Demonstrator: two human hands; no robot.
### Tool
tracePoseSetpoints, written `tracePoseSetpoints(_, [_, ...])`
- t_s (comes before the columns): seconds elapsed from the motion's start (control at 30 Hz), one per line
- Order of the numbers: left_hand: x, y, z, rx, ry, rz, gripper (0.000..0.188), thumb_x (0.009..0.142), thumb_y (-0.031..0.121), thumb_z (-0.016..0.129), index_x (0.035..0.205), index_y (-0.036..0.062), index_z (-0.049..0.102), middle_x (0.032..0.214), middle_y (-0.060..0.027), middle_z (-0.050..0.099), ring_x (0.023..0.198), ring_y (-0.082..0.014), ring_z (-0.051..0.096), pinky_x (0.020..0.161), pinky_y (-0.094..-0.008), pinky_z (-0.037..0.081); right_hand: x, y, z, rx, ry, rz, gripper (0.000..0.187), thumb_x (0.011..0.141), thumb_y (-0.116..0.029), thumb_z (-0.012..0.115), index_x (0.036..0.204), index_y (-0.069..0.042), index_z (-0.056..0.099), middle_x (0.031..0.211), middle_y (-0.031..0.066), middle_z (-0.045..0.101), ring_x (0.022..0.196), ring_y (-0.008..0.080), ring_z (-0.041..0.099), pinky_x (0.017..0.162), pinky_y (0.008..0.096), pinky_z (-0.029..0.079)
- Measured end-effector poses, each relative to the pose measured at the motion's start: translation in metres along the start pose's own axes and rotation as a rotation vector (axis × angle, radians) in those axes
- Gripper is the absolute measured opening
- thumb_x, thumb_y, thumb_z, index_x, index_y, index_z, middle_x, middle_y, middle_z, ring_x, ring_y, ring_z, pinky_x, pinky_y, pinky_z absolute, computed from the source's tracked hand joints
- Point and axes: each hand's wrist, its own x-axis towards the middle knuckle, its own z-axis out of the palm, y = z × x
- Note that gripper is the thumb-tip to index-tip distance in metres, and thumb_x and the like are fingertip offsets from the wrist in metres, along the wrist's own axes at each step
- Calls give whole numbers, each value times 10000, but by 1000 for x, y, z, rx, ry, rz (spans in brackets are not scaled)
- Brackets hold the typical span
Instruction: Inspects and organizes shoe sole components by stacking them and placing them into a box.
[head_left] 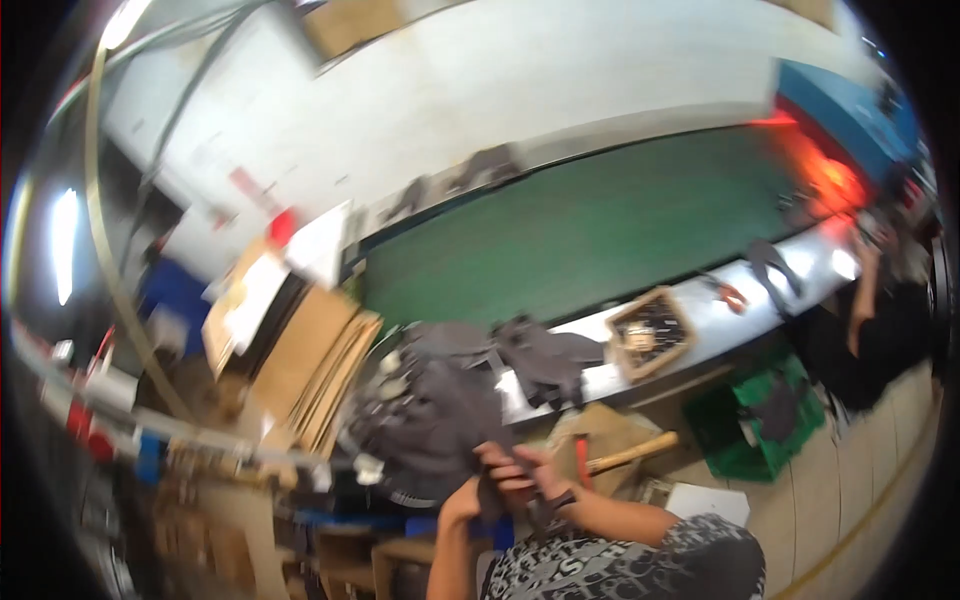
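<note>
In front of my body, my left hand [468,498] and my right hand [542,474] are close together, fingers bent around a dark grey fabric piece [490,497]. The piece hangs between them, and motion blur hides its exact shape. Just beyond my hands lies a large heap of similar dark grey fabric pieces [440,400]. More of these pieces [545,350] are spread on the metal ledge [705,320] right of the heap.
A green conveyor belt [560,235] runs behind the ledge, toward a blue machine [850,120] glowing orange. The ledge carries a basket of small parts [650,332] and orange-handled scissors [733,297]. Cardboard [300,350] stands left; a green crate [755,415] and a co-worker [870,330] are right.
</note>
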Motion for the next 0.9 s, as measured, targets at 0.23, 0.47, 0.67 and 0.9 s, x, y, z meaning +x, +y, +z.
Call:
tracePoseSetpoints(0.23, [25, 86, 12, 850, 717, 553, 505, 691, 105, 694, 1059, 37, 355, 1007, -91, 371, 1064, -220, 420, 949, -356, 318, 80, 21, 27, -46, -75, -67, 374, 907, -269, 558, 1105, 27, 445, 925, 55, 515, 687, 62, 503, 517, 153, 406])
tracePoseSetpoints(0.47, [19, 156, -122, 1137, 1045, 24, 752, 808, 441, 650, 1279, -85, 392, 1213, -286, 481, 1140, -348, 463, 994, -413, 344, 41, 2, 87, -462, 94, -158, 356, 846, -269, 636, 1073, -23, 513, 1015, 53, 531, 821, 112, 557, 591, 233, 483])
tracePoseSetpoints(0.67, [32, 96, -189, 2012, 1120, -204, 767, 794, 559, 590, 1223, -60, 448, 1174, -268, 519, 1127, -400, 480, 936, -422, 386, 43, 5, 76, -1159, 321, -548, 435, 812, -90, 676, 1189, 36, 499, 1131, 119, 584, 1015, 211, 584, 907, 343, 472])
tracePoseSetpoints(0.9, [-75, 134, 2, 91, 753, -375, 543, 896, 433, 556, 1188, -20, 494, 1092, -71, 543, 909, -144, 519, 828, -301, 447, 61, 74, 35, -1384, 429, -182, 422, 842, -172, 657, 1178, 37, 511, 1095, 100, 603, 969, 181, 585, 883, 305, 460])
